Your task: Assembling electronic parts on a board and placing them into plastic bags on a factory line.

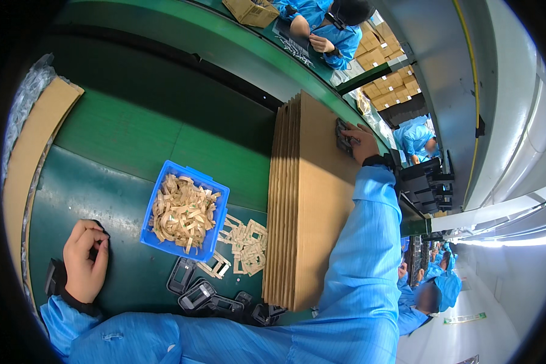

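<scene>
Head view: right hand (365,144), partly closed, gripping 1 dark part (344,138), likely light, stiff and smooth, best taken by its edges; left hand (84,262) half-curled, contents unclear.

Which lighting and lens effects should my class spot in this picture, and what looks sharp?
Head view: fisheye distortion bows the green belt and blackens the corners; head view, upper left: a broad dark shadow crosses that belt; head view, far right: a strip of light is glaring white, and a co-worker has a blurred patch; head view, centre: the blue bin looks fairly sharp.
</scene>
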Motion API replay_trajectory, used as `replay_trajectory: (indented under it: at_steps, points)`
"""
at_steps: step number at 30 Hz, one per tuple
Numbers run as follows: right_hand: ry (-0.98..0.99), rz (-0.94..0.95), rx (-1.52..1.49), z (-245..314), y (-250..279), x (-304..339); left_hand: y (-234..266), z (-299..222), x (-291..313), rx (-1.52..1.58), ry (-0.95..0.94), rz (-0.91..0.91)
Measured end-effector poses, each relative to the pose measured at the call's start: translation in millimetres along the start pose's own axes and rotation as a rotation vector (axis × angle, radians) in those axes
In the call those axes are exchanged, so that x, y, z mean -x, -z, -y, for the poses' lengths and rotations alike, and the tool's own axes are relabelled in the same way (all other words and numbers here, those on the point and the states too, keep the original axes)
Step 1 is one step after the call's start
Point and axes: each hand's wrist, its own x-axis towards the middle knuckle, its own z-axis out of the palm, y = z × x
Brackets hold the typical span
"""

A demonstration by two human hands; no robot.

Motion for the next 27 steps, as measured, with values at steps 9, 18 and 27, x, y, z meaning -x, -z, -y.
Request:
replay_trajectory:
  at_steps: [9, 18, 27]
  points:
    - [-0.044, 0.081, 0.144, 0, 1, -1, 1, -2, -1, 0.002, -0.023, -0.012]
    - [0.127, -0.289, -0.032, 98, 79, 34, 9, -2, 3, 0.008, -0.03, 0.007]
    - [0.237, 0.102, -0.252, 288, 190, 233, 4, 12, 5, 0.024, -0.051, 0.079]
